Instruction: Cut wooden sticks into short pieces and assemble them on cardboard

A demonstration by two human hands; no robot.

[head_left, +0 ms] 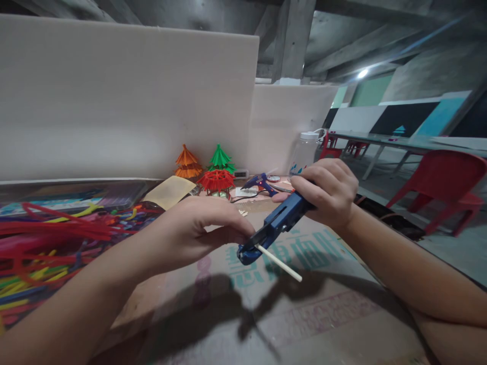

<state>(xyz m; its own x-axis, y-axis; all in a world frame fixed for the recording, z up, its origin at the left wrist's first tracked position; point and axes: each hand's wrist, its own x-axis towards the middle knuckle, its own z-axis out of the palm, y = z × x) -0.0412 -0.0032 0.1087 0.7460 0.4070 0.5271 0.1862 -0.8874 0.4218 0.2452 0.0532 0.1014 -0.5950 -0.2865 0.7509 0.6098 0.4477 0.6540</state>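
My right hand is wrapped round the handles of a blue hand cutter, which slants down to the left above the cardboard. A thin pale stick lies across its jaws and juts out toward the lower right. At the jaws, my left hand pinches the other end of the stick between thumb and fingers; that end is hidden. Behind my hands stand small layered pieces shaped like roofs: an orange one, a green one and a red one.
Printed cardboard covers the tabletop. Colourful strips are heaped at the left. A glue gun with a cord and a clear bottle stand at the back, before white partition boards. A red chair is off to the right.
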